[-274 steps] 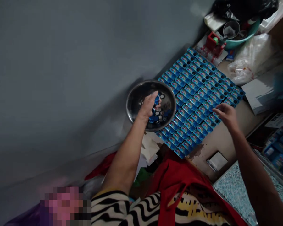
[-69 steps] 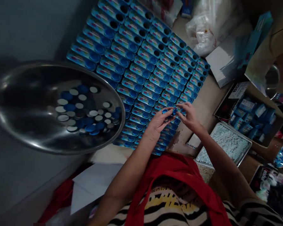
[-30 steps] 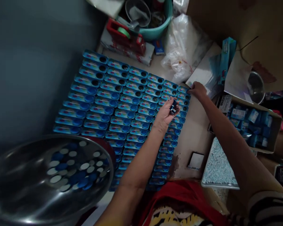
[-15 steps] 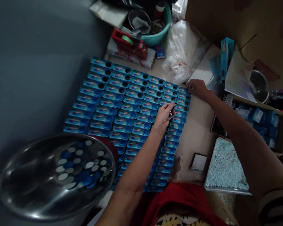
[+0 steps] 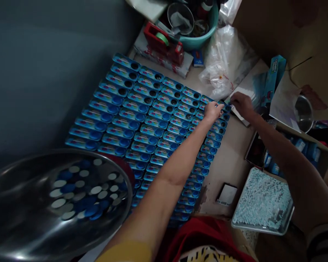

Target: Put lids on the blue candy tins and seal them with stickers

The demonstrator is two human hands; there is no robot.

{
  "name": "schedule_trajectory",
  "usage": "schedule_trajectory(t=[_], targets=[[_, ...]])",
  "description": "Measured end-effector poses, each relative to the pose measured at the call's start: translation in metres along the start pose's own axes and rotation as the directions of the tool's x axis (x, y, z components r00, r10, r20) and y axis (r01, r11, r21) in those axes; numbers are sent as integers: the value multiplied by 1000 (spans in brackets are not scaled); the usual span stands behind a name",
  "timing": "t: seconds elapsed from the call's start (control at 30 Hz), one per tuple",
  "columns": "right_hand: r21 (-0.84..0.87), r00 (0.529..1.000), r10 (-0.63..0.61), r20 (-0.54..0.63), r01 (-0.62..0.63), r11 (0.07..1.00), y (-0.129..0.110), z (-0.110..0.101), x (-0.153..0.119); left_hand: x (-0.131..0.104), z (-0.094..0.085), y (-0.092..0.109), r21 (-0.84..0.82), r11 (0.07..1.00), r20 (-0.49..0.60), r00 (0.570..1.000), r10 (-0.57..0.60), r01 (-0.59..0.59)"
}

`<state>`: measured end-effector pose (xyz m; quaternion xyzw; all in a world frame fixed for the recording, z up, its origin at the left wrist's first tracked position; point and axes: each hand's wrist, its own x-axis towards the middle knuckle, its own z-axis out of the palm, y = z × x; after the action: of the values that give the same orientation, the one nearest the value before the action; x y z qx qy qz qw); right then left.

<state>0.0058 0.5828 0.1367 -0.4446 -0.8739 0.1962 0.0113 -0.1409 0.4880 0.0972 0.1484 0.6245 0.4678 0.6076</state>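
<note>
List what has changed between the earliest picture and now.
The left hand, first in the metal bowl with blue discs in its grip, has moved away to the far right corner of the blue packs; whether it holds discs now is unclear. The right hand has moved farther along their right edge to that corner. The bowl stays beside the packs, the red tape dispenser beyond them.

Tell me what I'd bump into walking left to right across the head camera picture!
Big metal bowl holding blue and white discs → red tape dispenser → small blue box → left hand → right hand → tall teal box → smaller metal bowl.
</note>
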Motion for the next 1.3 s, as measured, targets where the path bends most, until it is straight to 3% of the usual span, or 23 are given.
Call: schedule_trajectory(t=[0.07, 0.13, 0.27, 0.43, 0.67, 0.83, 0.93, 1.03, 1.1, 1.17, 1.3], targets=[[72, 981, 150, -124, -142, 987, 0, -2, -6, 3, 3, 2, 2, 1000, -1, 1000, -25, 25], [108, 971, 224, -88, -215, 971, 1, 0, -12, 0, -2, 1, -46, 998, 33, 999, -41, 42], [36, 978, 206, 27, -207, 978, 2, 13, -16, -11, -15, -4, -130, 992, 7, 1000, 10, -9], [-106, 983, 166, 82, -157, 982, -3, 23, -8, -14, -20, -8, -138, 990, -17, 999, 27, -29], [-203, 933, 317, 170, -281, 938, -3, 30, 16, -9, -38, -10, -181, 983, 26, 1000, 2, 3], [-213, 911, 336, 240, -289, 933, 8, 32, 30, -18, -47, -11, -215, 976, 71, 997, -2, 17], [-204, 927, 305, 219, -262, 943, 3, 26, 27, -29, -45, -11, -218, 976, 30, 1000, -3, 9], [-195, 951, 283, 121, -257, 947, -16, 20, 11, -36, -40, -11, -223, 975, -64, 998, -14, -1], [-106, 963, 268, 23, -265, 958, -31, 20, -3, -38, -36, -11, -240, 970, -92, 996, 5, -27], [119, 967, 254, -20, -250, 961, -44, 25, -17, -39, -31, -10, -268, 962, -94, 995, 32, -57], [547, 951, 288, 114, -302, 781, -46, 34, -35, -41, -19, -7, -349, 937, 19, 1000, -23, 28]])
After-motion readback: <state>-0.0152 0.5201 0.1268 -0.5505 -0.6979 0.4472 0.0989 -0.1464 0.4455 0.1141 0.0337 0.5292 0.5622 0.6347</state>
